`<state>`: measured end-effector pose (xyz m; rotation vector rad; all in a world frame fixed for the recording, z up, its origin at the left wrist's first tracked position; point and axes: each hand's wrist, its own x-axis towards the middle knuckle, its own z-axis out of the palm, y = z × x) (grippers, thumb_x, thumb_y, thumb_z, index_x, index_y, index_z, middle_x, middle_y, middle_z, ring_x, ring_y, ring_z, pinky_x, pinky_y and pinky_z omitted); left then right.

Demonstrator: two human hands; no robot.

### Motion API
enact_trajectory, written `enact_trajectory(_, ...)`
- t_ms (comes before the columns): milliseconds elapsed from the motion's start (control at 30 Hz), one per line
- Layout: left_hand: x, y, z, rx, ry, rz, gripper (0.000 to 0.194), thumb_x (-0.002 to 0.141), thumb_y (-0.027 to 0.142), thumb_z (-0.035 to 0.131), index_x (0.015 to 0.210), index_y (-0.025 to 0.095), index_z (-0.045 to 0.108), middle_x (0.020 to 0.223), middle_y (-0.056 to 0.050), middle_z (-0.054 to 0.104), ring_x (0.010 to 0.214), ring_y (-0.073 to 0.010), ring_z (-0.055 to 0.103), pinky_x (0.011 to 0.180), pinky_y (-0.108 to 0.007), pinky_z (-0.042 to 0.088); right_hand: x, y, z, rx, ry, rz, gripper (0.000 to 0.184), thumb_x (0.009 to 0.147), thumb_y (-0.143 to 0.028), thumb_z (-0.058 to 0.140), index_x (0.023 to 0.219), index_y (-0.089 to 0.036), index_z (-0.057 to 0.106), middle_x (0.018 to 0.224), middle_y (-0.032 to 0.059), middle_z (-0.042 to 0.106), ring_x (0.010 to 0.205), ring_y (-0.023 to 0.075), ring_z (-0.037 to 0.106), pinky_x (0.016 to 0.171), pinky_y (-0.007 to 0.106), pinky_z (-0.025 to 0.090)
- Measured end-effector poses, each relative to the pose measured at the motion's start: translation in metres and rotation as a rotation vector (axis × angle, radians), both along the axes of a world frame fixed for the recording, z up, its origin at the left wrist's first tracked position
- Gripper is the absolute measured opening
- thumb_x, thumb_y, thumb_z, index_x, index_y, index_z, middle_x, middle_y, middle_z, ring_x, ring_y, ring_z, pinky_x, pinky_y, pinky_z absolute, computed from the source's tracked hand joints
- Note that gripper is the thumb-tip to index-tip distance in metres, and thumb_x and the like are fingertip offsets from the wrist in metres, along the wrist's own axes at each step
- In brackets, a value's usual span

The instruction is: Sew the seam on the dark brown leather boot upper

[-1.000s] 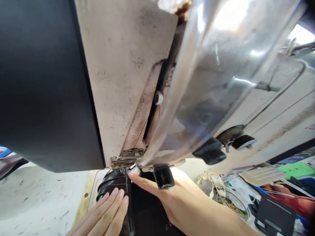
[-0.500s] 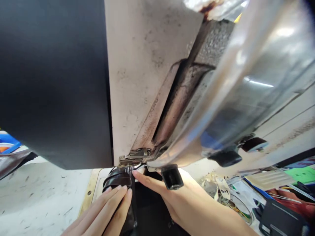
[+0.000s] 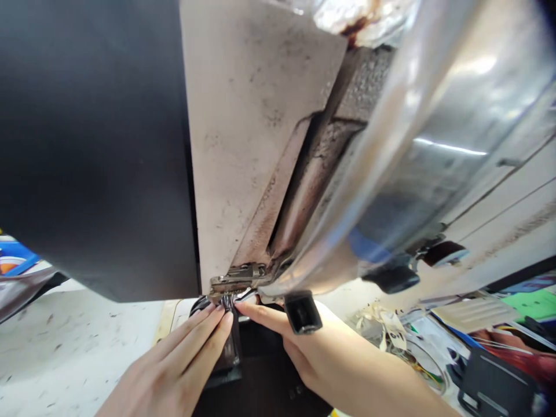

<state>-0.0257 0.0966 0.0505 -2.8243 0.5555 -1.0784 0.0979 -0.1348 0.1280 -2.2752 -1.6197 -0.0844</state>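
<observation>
My left hand [image 3: 174, 359] lies with fingers stretched over the black material [image 3: 269, 370], fingertips close to the metal presser foot [image 3: 228, 302] of a sewing machine. From the other side my right hand [image 3: 330, 347] comes in, index finger straight, its tip just right of the foot. Its thumb and other fingers are mostly hidden. A glossy black strip [image 3: 228, 353] runs from under the foot toward me between the hands. The machine head [image 3: 243, 116] hangs above, and the needle itself cannot be made out.
A clear plastic guard [image 3: 369, 191] curves over the right side, near a small black square-ended part [image 3: 303, 313]. At left hangs a dark panel [image 3: 95, 145] above the white tabletop [image 3: 56, 347]. Tangled threads and a tag [image 3: 396, 333], plus a black box-like object [image 3: 497, 379], are at right.
My left hand has slid forward along the black material, its fingertips now close to the foot. The strip's visible end has shifted slightly. My right hand has barely moved.
</observation>
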Motion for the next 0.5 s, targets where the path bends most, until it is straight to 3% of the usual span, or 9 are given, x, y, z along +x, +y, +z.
enact_trajectory(133, 0.001, 0.003, 0.014, 0.025, -0.003, -0.048, 0.054, 0.086, 0.006, 0.038, 0.134, 0.019, 0.059, 0.122, 0.0, 0.074, 0.106, -0.0136, 0.073, 0.097, -0.018, 0.054, -0.007, -0.008, -0.018, 0.037, 0.033, -0.003, 0.077, 0.078, 0.005, 0.044, 0.149, -0.024, 0.047, 0.142, 0.0046, 0.063, 0.128, 0.0131, 0.061, 0.101, 0.02, 0.052)
enact_trajectory(233, 0.001, -0.006, 0.028, 0.067, -0.085, -0.031, 0.045, 0.09, 0.005, 0.033, 0.115, 0.021, 0.067, 0.101, -0.001, 0.077, 0.09, -0.0146, 0.074, 0.083, -0.018, 0.06, -0.014, -0.014, -0.032, 0.058, 0.02, -0.021, 0.083, 0.073, 0.003, 0.043, 0.153, -0.015, 0.037, 0.153, 0.0118, 0.051, 0.137, 0.0157, 0.053, 0.103, 0.023, 0.051)
enact_trajectory(300, 0.003, -0.013, 0.037, 0.137, -0.09, 0.008, 0.044, 0.088, 0.001, 0.031, 0.098, 0.021, 0.068, 0.088, -0.001, 0.076, 0.075, -0.0169, 0.072, 0.067, -0.023, 0.061, -0.016, -0.014, -0.032, 0.068, -0.054, -0.099, 0.078, 0.073, 0.001, 0.043, 0.15, -0.014, 0.038, 0.147, 0.0146, 0.056, 0.131, 0.0204, 0.058, 0.098, 0.029, 0.056)
enact_trajectory(367, 0.005, -0.019, 0.045, 0.214, -0.062, 0.002, 0.042, 0.086, -0.002, 0.031, 0.085, 0.021, 0.066, 0.077, -0.001, 0.074, 0.062, -0.0176, 0.069, 0.052, -0.026, 0.056, -0.017, -0.009, -0.025, 0.048, -0.158, -0.154, 0.066, 0.076, 0.0, 0.046, 0.139, -0.017, 0.05, 0.129, 0.0123, 0.066, 0.115, 0.0238, 0.065, 0.09, 0.034, 0.058)
enact_trajectory(433, 0.006, -0.021, 0.047, 0.187, -0.084, -0.041, 0.04, 0.088, -0.001, 0.03, 0.083, 0.021, 0.064, 0.074, 0.0, 0.073, 0.059, -0.0166, 0.067, 0.048, -0.026, 0.053, -0.017, 0.0, -0.017, -0.012, -0.27, -0.093, 0.048, 0.074, -0.001, 0.052, 0.118, -0.018, 0.062, 0.109, 0.0082, 0.071, 0.094, 0.0227, 0.068, 0.08, 0.032, 0.057)
enact_trajectory(500, 0.004, -0.021, 0.042, 0.092, -0.149, -0.066, 0.039, 0.096, 0.005, 0.027, 0.092, 0.019, 0.064, 0.08, -0.001, 0.074, 0.067, -0.0159, 0.071, 0.057, -0.025, 0.056, -0.017, 0.01, -0.016, -0.116, -0.353, 0.02, 0.031, 0.07, -0.001, 0.057, 0.095, -0.018, 0.064, 0.091, 0.0042, 0.07, 0.077, 0.0198, 0.066, 0.066, 0.03, 0.053)
